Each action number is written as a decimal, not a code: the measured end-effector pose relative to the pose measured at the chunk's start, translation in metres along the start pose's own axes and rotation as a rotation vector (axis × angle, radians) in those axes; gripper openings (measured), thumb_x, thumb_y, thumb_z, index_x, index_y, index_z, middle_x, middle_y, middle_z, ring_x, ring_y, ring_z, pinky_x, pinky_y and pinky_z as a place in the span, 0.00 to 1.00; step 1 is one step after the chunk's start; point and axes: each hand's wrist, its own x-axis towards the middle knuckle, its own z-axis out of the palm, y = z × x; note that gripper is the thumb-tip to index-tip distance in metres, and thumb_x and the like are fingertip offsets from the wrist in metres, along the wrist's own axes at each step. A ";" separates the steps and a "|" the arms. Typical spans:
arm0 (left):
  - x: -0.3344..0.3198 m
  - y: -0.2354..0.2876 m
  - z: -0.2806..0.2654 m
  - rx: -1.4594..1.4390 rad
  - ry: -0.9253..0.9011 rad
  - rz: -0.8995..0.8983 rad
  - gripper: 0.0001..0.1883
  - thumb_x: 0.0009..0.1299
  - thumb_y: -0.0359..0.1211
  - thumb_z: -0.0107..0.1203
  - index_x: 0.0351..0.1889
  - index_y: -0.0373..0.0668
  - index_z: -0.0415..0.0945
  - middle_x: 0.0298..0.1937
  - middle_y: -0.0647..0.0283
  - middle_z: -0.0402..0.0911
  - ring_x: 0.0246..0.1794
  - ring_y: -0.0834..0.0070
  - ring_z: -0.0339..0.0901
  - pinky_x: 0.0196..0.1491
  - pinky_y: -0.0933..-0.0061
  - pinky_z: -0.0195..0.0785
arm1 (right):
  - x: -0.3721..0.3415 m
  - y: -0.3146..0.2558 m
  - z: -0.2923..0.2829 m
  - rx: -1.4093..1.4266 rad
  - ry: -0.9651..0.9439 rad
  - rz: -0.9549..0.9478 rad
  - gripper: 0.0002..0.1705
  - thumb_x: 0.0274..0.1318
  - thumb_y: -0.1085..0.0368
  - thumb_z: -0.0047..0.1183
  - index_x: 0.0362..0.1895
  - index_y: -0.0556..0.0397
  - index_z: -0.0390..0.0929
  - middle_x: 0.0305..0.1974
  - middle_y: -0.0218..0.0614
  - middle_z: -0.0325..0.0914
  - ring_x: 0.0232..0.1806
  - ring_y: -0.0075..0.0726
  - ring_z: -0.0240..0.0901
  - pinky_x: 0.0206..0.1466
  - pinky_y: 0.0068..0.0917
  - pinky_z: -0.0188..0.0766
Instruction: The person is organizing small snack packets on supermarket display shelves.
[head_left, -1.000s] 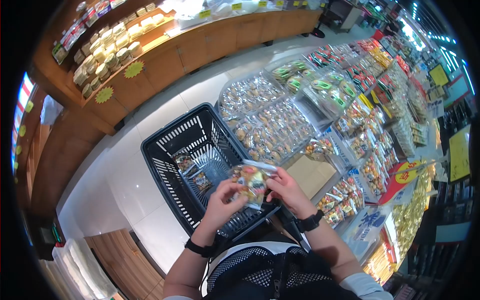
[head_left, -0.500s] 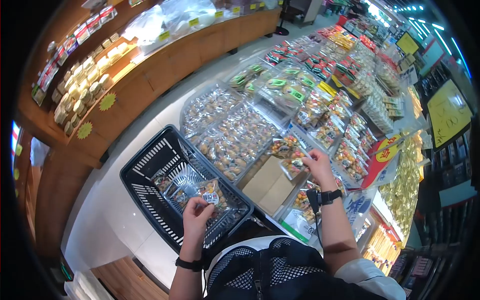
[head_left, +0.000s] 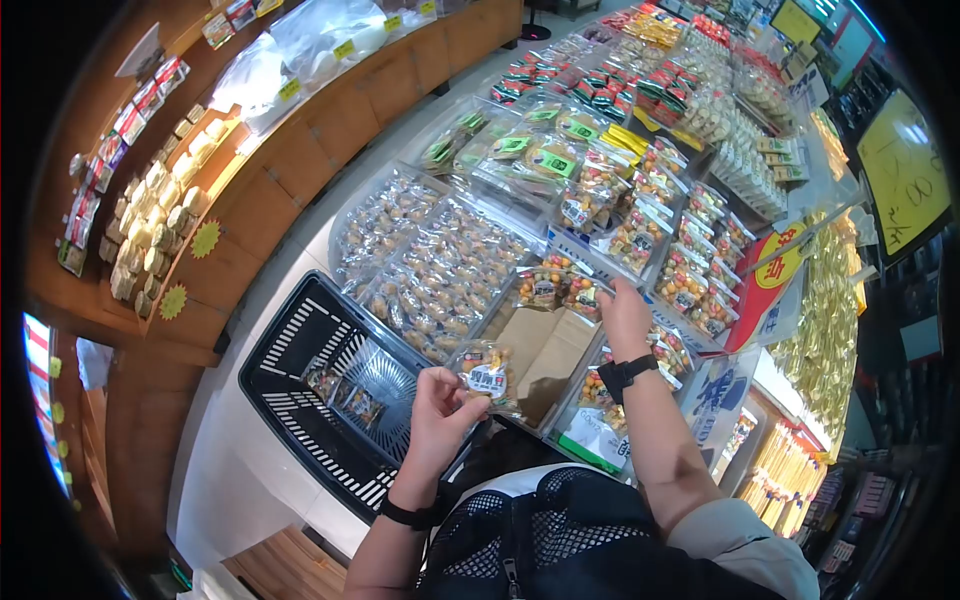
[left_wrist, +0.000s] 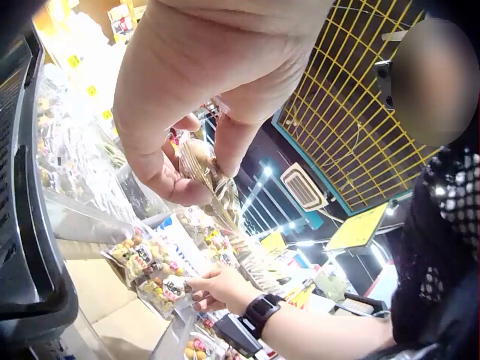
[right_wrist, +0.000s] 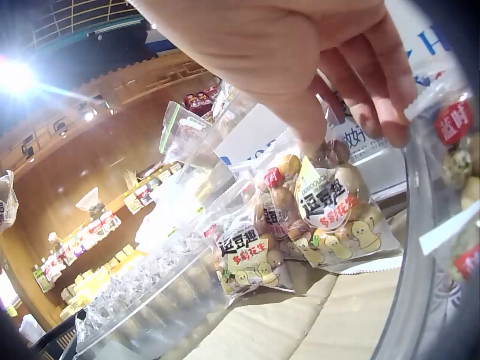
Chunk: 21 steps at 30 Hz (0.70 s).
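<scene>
My left hand [head_left: 440,410] pinches a clear bag of coloured peanuts [head_left: 485,372] between thumb and fingers, beside the basket's right edge. In the left wrist view its curled fingers grip the crinkled bag [left_wrist: 202,161]. My right hand [head_left: 625,320] reaches into a partly filled bin lined with cardboard [head_left: 540,345]. Its thumb lies against the top of another bag of coloured peanuts [right_wrist: 341,210], with fingers behind the top edge. More such bags [right_wrist: 251,255] stand beside it at the bin's back. A black shopping basket [head_left: 262,375] holds several dark-looking packets [head_left: 350,400].
Clear bins of small wrapped snacks [head_left: 440,270] adjoin at the left, with green-labelled packs [head_left: 550,160] beyond. More peanut bags [head_left: 690,290] fill the bins at right, by a red and yellow sign [head_left: 780,275]. A curved wooden counter [head_left: 300,170] runs along the far left.
Both hands were on one bag over the basket; then the right hand went to the bin. My left hand has carried its bag rightward, out past the basket's edge, while the view shifted.
</scene>
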 end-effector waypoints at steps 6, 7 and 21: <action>0.011 0.000 0.018 0.006 -0.018 -0.036 0.20 0.65 0.18 0.59 0.45 0.45 0.60 0.39 0.65 0.74 0.35 0.79 0.77 0.38 0.75 0.76 | 0.005 -0.007 -0.028 -0.082 -0.015 0.042 0.10 0.52 0.59 0.58 0.33 0.53 0.80 0.31 0.46 0.82 0.36 0.56 0.79 0.40 0.49 0.74; 0.014 0.000 0.020 0.011 -0.028 -0.039 0.20 0.65 0.18 0.59 0.45 0.45 0.60 0.39 0.65 0.74 0.35 0.79 0.77 0.38 0.75 0.76 | 0.005 -0.014 -0.042 -0.064 -0.054 0.049 0.10 0.52 0.60 0.57 0.30 0.53 0.80 0.29 0.46 0.82 0.35 0.57 0.79 0.39 0.50 0.73; 0.035 0.016 0.047 0.046 -0.092 0.079 0.24 0.62 0.18 0.62 0.49 0.45 0.61 0.42 0.65 0.73 0.40 0.80 0.74 0.43 0.77 0.72 | -0.011 -0.090 -0.095 1.036 -1.096 -0.142 0.17 0.54 0.62 0.66 0.45 0.54 0.78 0.27 0.24 0.78 0.23 0.16 0.74 0.23 0.16 0.64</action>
